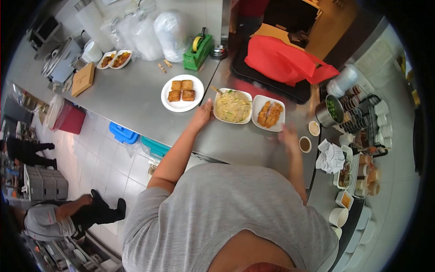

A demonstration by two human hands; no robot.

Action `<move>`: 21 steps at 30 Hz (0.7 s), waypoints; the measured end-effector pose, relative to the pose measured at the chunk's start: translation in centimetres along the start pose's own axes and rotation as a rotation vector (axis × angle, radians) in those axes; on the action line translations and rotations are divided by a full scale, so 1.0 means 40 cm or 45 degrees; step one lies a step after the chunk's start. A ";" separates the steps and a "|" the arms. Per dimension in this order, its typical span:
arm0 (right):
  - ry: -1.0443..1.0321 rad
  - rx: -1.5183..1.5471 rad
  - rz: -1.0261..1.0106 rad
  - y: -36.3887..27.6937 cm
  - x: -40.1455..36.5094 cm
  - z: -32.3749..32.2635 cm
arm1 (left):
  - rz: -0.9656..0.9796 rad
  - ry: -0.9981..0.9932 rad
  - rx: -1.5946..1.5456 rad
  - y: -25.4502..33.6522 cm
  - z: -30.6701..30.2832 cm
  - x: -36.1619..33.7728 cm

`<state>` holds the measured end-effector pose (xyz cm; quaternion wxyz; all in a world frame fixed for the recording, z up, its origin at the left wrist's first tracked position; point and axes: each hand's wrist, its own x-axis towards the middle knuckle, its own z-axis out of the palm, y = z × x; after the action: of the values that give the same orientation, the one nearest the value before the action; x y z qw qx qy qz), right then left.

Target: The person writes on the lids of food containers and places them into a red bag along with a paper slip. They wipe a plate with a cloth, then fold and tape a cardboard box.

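Note:
An open white takeaway box lies on the steel counter [235, 144]. Its left half holds fried rice [233, 106] and its right half holds sliced fried cutlet [270, 114]. My left hand [202, 114] is at the left edge of the rice half, fingers close together. Blurred by motion, my right hand [288, 135] is at the lower right corner of the cutlet half; whether it grips is unclear. Left of the box sits a round white plate [166, 96] with several browned square pieces [182, 90]. Two small sauce cups, one pale [314, 128] and one brown [305, 144], stand to the right.
A red bag [283, 59] lies on a black tray [242, 68] behind the box. Farther left are a green tape dispenser [198, 52] and another food box [114, 59]. At right stands a metal pot [330, 111] of greens. Two other people are at the lower left.

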<state>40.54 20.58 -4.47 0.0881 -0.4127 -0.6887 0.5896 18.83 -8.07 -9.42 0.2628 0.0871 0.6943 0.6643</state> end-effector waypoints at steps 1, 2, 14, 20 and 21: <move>0.072 -0.225 -0.465 -0.031 0.031 -0.063 | -0.019 0.081 -0.060 0.034 -0.003 -0.039; 0.147 -0.194 -0.663 -0.134 -0.020 -0.115 | -0.100 0.196 -0.190 0.027 -0.025 -0.048; 0.075 -0.425 -3.646 -0.860 -0.868 0.074 | -0.226 0.481 -0.134 0.007 -0.413 0.010; -0.061 -1.068 -3.215 -0.872 -0.799 0.381 | -0.210 0.434 0.157 -0.024 -0.587 0.059; -0.033 -1.124 -3.117 -0.874 -0.770 0.402 | -0.089 0.374 0.111 -0.046 -0.628 0.069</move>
<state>34.35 -10.78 33.07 0.4165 0.4913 -0.7513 -0.1439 4.83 -28.97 -12.40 0.1774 -0.0241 0.7560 0.6296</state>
